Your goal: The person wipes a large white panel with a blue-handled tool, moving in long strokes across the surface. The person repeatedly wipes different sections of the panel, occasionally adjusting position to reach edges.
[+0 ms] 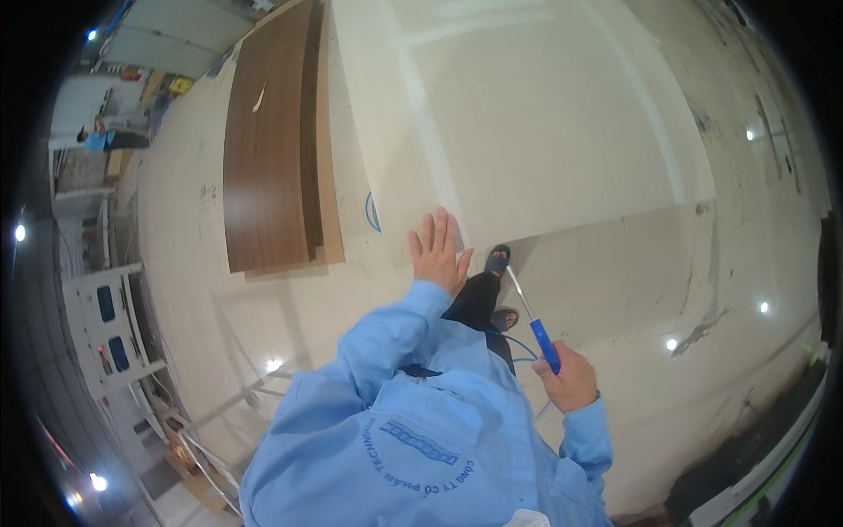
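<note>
Light-blue work-shirt fabric (413,439) filled the near part of the view, the person's chest and both sleeves spreading below the hands. Beyond it a big pale board (544,114) lay flat across the far middle of the floor, its near edge running just past the person's feet. To its left a stack of dark brown wood-grain panels (268,149) lay on the pale concrete floor (702,334), near but apart from the pale board. At the far left stood a white machine cabinet (110,321) with blue windows. The left hand (436,252) was spread wide, fingers splayed, palm down, over the near edge of the pale board; whether it touched, I could not tell. The right hand (569,379) was closed around the blue handle of an air blow gun (536,323), held near and to the right, its thin metal nozzle slanting up-left toward a sandalled foot (497,260). A thin blue hose (525,347) trailed from the handle.
</note>
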A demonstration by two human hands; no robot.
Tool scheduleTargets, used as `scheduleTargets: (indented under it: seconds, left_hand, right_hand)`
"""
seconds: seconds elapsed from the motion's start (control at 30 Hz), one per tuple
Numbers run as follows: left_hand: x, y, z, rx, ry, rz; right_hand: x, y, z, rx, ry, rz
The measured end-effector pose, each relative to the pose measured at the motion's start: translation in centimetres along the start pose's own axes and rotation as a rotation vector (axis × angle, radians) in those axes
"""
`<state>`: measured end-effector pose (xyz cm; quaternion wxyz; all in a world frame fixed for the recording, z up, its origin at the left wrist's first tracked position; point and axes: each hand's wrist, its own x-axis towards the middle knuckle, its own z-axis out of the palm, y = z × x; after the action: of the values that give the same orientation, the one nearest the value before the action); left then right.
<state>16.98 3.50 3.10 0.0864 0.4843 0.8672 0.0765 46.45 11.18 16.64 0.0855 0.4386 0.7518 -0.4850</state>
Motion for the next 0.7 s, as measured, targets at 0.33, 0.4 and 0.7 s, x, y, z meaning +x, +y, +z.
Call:
scheduleTargets:
  seconds: [0.33, 0.4, 0.7]
  left_hand:
    - [9.4, -1.8, 2.1, 0.007, 0.185, -0.276]
    - [11.9, -3.0, 2.3, -0.020, 0.263, -0.335]
    - [14.3, -4.5, 3.3, -0.222, 0.424, -0.454]
  right_hand:
    - [7.1, -3.9, -6.1, -0.204, -0.149, -0.127]
    - [8.1, -4.3, -7.4, -0.256, -0.173, -0.114]
    - [11.9, -3.8, -11.1, -0.262, -0.244, -0.169]
